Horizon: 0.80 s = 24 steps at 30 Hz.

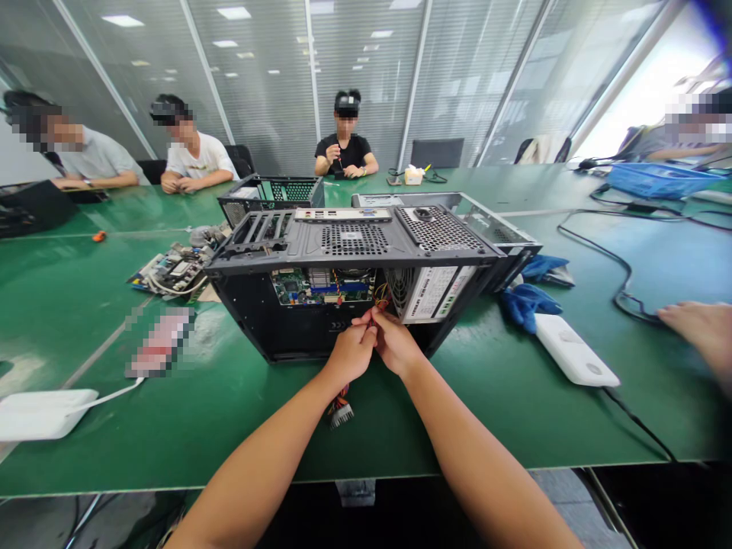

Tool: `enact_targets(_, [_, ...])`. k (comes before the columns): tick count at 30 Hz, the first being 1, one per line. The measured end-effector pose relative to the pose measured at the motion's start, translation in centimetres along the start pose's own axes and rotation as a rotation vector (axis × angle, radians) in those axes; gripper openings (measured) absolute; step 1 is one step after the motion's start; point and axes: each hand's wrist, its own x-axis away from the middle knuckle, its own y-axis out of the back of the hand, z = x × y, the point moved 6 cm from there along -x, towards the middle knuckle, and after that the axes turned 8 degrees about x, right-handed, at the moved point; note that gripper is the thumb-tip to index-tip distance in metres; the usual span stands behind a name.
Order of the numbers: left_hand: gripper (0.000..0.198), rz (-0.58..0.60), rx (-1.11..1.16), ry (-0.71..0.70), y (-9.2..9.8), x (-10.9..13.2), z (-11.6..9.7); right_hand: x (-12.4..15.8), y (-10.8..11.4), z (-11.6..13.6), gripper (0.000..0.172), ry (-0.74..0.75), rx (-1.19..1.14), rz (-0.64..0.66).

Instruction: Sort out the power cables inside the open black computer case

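Note:
An open black computer case [245, 313] lies on the green table before me, its vented rear panel facing up. Inside it show a motherboard [297, 288] and a power supply [438, 293] with a white label. My left hand [353, 349] and my right hand [394, 341] meet at the case's near opening, fingers closed on a bundle of red, yellow and black power supply cables [381, 296]. A wide multi-pin connector [341, 415] hangs below my left hand, near the table's front. My fingertips partly hide what they pinch.
Left are loose circuit boards [177, 268], a pixelated phone [162, 341] and a white power bank [49, 414]. Right lie blue gloves [523, 303], another white power bank [575, 351] and black cables [626, 278]. More cases [274, 189] stand behind. A neighbour's hand [701, 328] rests at right; several people sit around.

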Motion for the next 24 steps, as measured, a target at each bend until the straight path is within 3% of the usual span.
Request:
enact_targets(2, [0.028,-0.044,-0.224,-0.124,0.1,0.0,-0.6,-0.2,0.0,-0.2,0.037,0.002,-0.011,0.001])
enact_targets(4, [0.027,-0.055,-0.340,-0.154,0.0,0.0,-0.7,-0.3,0.1,-0.3,0.038,0.005,-0.022,0.001])
enact_targets(9, [0.022,-0.089,-0.397,-0.181,0.0,0.0,-0.5,-0.4,0.0,-0.3,0.037,0.008,-0.024,-0.001])
enact_targets(13, [0.026,-0.021,-0.115,-0.102,-0.1,-0.1,0.0,-0.1,0.0,0.0,0.034,0.007,-0.001,0.001])
enact_targets(18, [0.034,0.143,0.498,0.275,-1.3,0.7,0.8,0.1,0.0,0.2,0.031,-0.026,-0.026,0.005])
enact_targets(24, [0.033,0.276,0.723,0.370,-1.7,1.3,0.1,0.1,-0.3,0.1,0.035,-0.092,-0.051,0.093])
